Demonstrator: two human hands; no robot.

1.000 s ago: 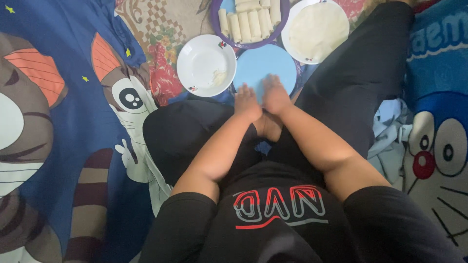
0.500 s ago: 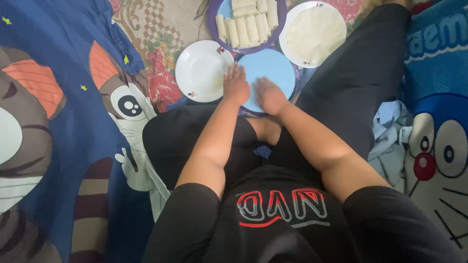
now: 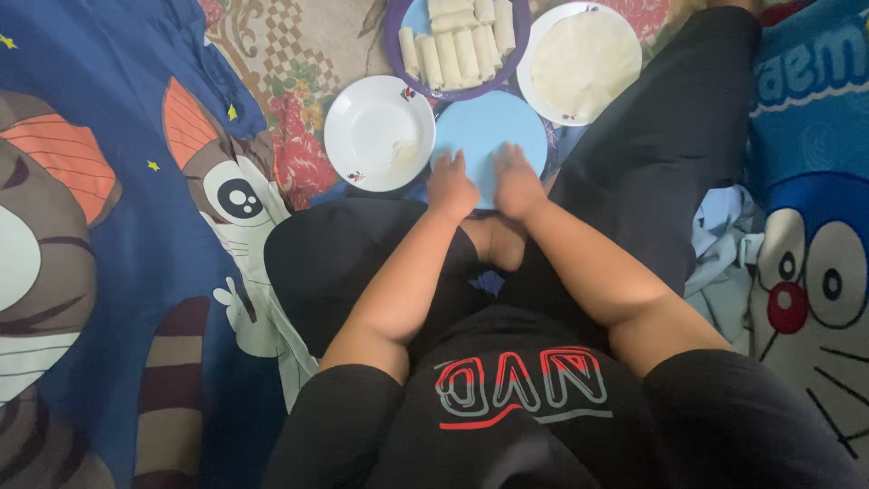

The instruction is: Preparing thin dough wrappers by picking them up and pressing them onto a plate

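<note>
I sit cross-legged in black clothes. My left hand (image 3: 450,186) and my right hand (image 3: 516,181) rest side by side on the near edge of a round light-blue plate (image 3: 489,131) on the floor in front of my legs. Both hands are palm down with fingers curled; whether anything lies under them is hidden. Left of the blue plate sits a white bowl (image 3: 378,131) with a small smear of filling. Beyond it stands a purple plate (image 3: 395,36) loaded with several pale rolled wraps (image 3: 457,45). To the right, a white plate (image 3: 543,91) carries flat round wrappers (image 3: 587,59).
A blue cartoon-cat blanket (image 3: 118,181) covers the floor on the left, a patterned floral mat (image 3: 290,81) lies under the dishes, and a blue cartoon-character cloth (image 3: 806,226) lies on the right beside crumpled light-blue fabric (image 3: 715,244). My bare foot (image 3: 498,244) shows between my legs.
Both hands went forward from my lap onto the blue plate, then drew slightly back to its near edge, close together. The view shifted down a little.
</note>
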